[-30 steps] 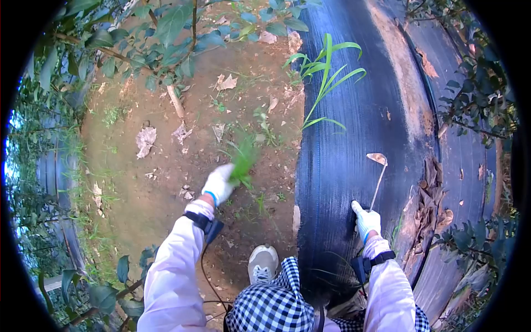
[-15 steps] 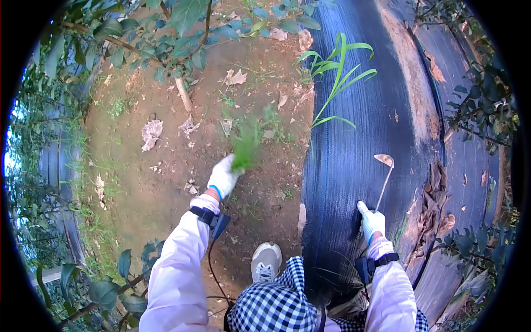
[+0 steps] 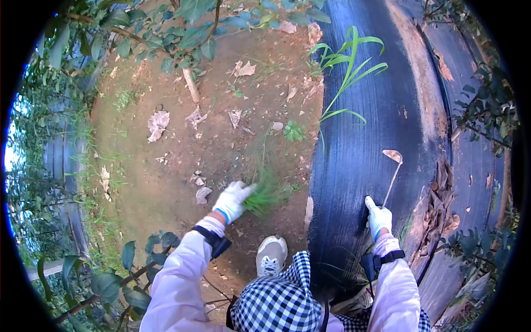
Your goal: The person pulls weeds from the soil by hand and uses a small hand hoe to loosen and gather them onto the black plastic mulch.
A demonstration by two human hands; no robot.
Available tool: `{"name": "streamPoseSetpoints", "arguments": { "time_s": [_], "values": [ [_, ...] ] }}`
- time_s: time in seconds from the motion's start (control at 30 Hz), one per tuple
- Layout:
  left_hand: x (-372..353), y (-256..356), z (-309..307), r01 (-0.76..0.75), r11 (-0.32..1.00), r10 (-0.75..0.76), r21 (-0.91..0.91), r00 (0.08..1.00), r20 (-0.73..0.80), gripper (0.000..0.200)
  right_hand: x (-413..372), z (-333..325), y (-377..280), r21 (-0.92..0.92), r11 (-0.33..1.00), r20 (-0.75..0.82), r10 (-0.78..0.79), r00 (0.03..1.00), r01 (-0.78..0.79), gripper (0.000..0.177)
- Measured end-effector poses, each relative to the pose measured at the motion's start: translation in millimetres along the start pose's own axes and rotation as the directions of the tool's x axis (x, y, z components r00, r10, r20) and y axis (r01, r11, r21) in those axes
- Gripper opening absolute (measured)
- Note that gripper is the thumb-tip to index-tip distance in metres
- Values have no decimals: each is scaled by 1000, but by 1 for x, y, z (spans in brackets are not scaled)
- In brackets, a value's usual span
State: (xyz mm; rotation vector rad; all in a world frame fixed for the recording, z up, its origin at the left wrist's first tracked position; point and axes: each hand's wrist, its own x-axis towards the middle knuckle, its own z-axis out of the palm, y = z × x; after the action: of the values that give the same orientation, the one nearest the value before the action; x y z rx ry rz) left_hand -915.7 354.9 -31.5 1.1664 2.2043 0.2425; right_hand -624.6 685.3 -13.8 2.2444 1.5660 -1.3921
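Note:
My left hand (image 3: 233, 200), in a white glove with a blue cuff, is closed on a tuft of green grass (image 3: 265, 193), partly blurred, above the brown soil (image 3: 144, 182). My right hand (image 3: 379, 217), also gloved, is wrapped round a small hand hoe (image 3: 393, 176) over the black plastic sheet (image 3: 343, 166). The hoe's thin shaft points up, with its blade at the top. Its handle is mostly hidden by the hand.
A tall grass plant (image 3: 349, 63) leans over the sheet's edge. Leafy branches (image 3: 193, 30) hang at the top left and more foliage (image 3: 110, 285) at the lower left. Dry leaves (image 3: 158, 125) dot the soil. A shoe (image 3: 271, 255) is below my left hand.
My left hand has moved down and slightly right with the grass. A small green weed now shows on the soil above it. My right hand still holds the hoe; the view has shifted slightly.

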Motion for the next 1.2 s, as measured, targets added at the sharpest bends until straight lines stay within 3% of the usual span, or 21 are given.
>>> {"name": "streamPoseSetpoints", "arguments": {
  "time_s": [0.03,0.13,0.23,0.27,0.33,0.37,0.43,0.47,0.5,0.53,0.6,0.67,0.73,0.8,0.93,0.97,1.0,1.07,1.13,1.17,1.2],
  "values": [
    [1,3,18,-114,993,111,-18,988,-110,44,0,1,-1,-7,1000,-8,7,1000,-7,44],
    [9,10,38,-209,974,221,82,959,-179,32,-3,1,-2,-22,1000,-1,-17,1000,17,43],
    [10,-16,53,-246,963,184,-106,896,-404,27,-4,1,-2,-50,999,-36,-16,999,15,45],
    [12,-20,58,-36,880,-203,-474,873,-443,24,-1,1,-2,-44,999,-22,-22,1000,21,45],
    [3,-26,35,-59,441,-553,-895,768,-323,25,3,0,4,-34,999,4,-13,1000,14,46],
    [2,-48,47,-70,441,-547,-895,770,-330,26,4,0,6,-14,999,12,-29,1000,29,46],
    [-4,-52,52,51,592,-465,-804,837,-289,22,2,1,4,-11,1000,-2,-21,1000,21,46],
    [-7,-45,59,113,724,-383,-681,887,-259,25,1,1,3,-8,1000,-9,-17,1000,17,46],
    [-7,-28,54,71,911,-221,-406,916,-335,27,0,1,1,-12,1000,-14,-10,1000,10,46],
    [-10,-5,42,12,996,-43,-90,935,-352,30,0,1,2,-12,1000,-10,-11,1000,10,46],
    [1,17,42,46,999,-35,24,940,-338,30,2,1,3,-16,1000,-4,-15,1000,15,45],
    [9,3,56,3,1000,1,10,935,-353,25,3,1,4,-9,1000,0,-15,1000,15,45],
    [10,-5,62,126,908,-311,-401,843,-438,21,4,1,4,-11,1000,2,-18,1000,18,45],
    [4,-14,53,170,826,-428,-537,809,-403,28,1,2,3,-14,1000,-8,-12,1000,12,44],
    [-7,11,51,48,998,-62,-48,924,-378,28,-2,3,-1,-20,1000,-15,-17,1000,16,44],
    [-4,16,52,74,997,-72,4,976,-205,27,-2,2,0,-24,1000,-13,-14,1000,14,45],
    [-1,15,59,74,994,-55,83,977,-206,26,-1,2,1,-30,999,-11,-13,1000,13,45],
    [4,11,61,43,999,-39,12,968,-246,22,-1,2,1,-24,1000,-12,-16,1000,16,45],
    [10,-14,88,135,904,-299,-405,877,-377,20,0,1,1,-26,1000,-9,-16,1000,15,45],
    [0,-1,60,139,906,-331,-400,820,-466,22,1,1,2,-22,1000,-7,-13,1000,13,44],
    [-11,2,48,124,894,-323,-431,845,-427,24,1,1,3,-16,1000,-4,-10,1000,10,44]
  ]
}}
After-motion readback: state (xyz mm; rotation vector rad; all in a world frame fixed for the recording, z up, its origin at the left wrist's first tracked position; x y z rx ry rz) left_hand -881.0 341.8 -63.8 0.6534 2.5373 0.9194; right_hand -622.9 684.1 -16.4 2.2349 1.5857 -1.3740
